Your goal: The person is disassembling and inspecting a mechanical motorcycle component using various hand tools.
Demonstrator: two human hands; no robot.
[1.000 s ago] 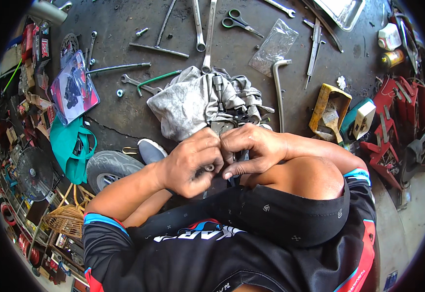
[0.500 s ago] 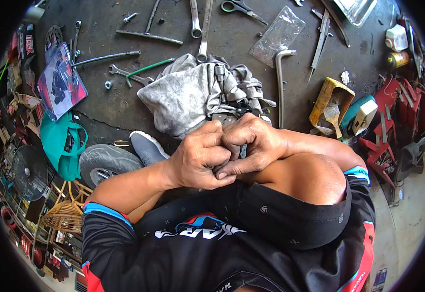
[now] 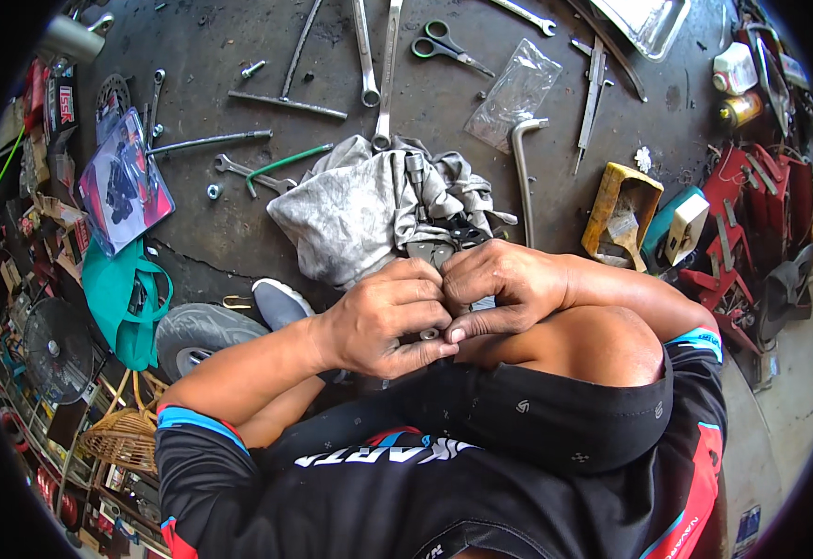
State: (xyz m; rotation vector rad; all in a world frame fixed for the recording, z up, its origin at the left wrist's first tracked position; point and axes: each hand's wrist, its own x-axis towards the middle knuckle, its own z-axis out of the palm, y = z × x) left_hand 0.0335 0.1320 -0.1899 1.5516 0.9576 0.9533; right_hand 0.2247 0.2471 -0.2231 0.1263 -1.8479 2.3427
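Note:
My left hand [image 3: 389,315] is closed, with its thumb and forefinger pinching a small round metal piece [image 3: 429,334] whose end shows. Against it, my right hand [image 3: 507,287] is curled, its thumb tip close by the piece; whatever lies under its fingers is hidden. Just beyond the knuckles, a dark grey metal part [image 3: 431,252] rests at the near edge of a crumpled grey rag [image 3: 332,219]. On the rag lies a metal socket [image 3: 414,168], beside black pieces too tangled to make out.
Beyond the rag lie long spanners [image 3: 385,93], a T-handle bar [image 3: 287,102], scissors [image 3: 451,48], a bent hex key [image 3: 524,172] and a caliper [image 3: 590,107]. A yellow container with a brush [image 3: 624,233] stands right; a wheel [image 3: 203,328] and teal bag [image 3: 113,293] sit left.
Both hands have come slightly nearer to me and their fingers have loosened. The small metal piece now shows between the thumbs. The whole view has shifted a little.

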